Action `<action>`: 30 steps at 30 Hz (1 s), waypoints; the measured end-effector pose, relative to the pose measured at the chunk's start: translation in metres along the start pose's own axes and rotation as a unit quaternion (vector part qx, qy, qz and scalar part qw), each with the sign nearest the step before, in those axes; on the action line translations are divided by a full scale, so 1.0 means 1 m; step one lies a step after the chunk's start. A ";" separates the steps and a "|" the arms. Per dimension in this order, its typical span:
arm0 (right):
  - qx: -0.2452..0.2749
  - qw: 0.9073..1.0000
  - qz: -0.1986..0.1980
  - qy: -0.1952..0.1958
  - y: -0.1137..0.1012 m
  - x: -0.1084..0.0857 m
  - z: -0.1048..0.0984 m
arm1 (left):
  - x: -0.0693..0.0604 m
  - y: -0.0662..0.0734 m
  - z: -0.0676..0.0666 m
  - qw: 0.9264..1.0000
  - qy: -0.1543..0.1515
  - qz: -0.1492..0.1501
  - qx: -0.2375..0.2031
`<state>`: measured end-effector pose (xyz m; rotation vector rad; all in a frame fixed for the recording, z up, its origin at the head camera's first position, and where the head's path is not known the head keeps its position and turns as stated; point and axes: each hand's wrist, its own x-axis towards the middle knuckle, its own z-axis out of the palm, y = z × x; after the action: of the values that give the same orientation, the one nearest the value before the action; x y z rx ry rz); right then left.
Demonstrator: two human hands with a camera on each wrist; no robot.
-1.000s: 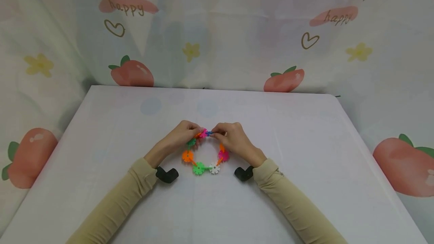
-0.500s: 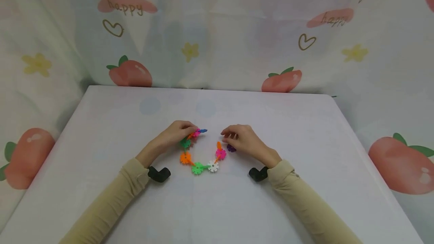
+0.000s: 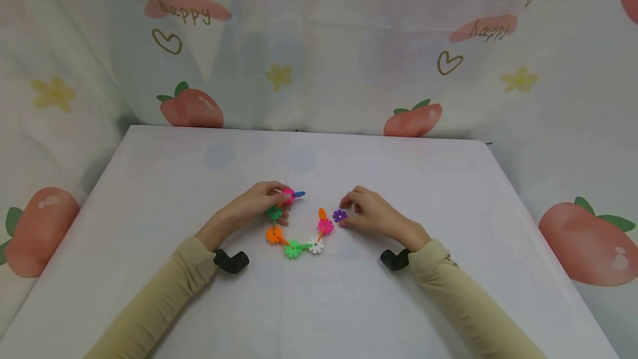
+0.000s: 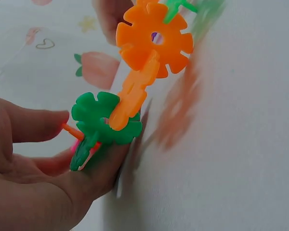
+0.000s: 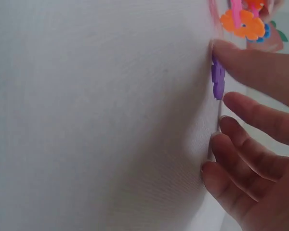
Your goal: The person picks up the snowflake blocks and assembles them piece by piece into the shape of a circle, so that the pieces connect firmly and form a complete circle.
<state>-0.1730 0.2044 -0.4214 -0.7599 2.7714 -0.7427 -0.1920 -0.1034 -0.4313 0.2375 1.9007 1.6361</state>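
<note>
A curved chain of interlocking plastic snowflake discs (image 3: 292, 249), in orange, green, white, pink and blue, lies on the table, open at the far side. My left hand (image 3: 259, 201) pinches it near its left end, around a pink disc (image 3: 288, 196); a blue disc (image 3: 299, 194) sticks out beyond the fingertips. A loose purple snowflake disc (image 3: 340, 215) lies on the table just right of the chain's other end, an orange disc (image 3: 322, 214). My right hand (image 3: 371, 212) has thumb and index finger at opposite edges of the purple disc (image 5: 218, 79).
A white-covered table (image 3: 319, 303) stands before a printed cloth backdrop (image 3: 339, 60). Black wrist-mounted pieces (image 3: 231, 261) hang under both wrists, close to the tabletop.
My right hand has let go of the blue disc and moved right and down to the loose purple disc. The left hand has shifted slightly left with its end of the chain.
</note>
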 end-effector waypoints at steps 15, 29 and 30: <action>0.058 0.998 0.010 0.008 0.009 0.003 0.004 | -0.001 -0.002 0.016 0.996 0.083 -0.011 0.014; 0.115 0.991 -0.010 0.067 -0.002 0.032 0.009 | -0.005 -0.008 0.010 0.994 0.105 -0.026 0.011; 0.125 0.990 -0.010 0.065 -0.003 0.035 0.010 | -0.006 -0.008 0.010 0.994 0.104 -0.027 0.010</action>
<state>-0.1986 0.1798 -0.4296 -0.7118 2.7114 -1.1553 -0.1796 -0.0998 -0.4370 0.0232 2.0582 1.6617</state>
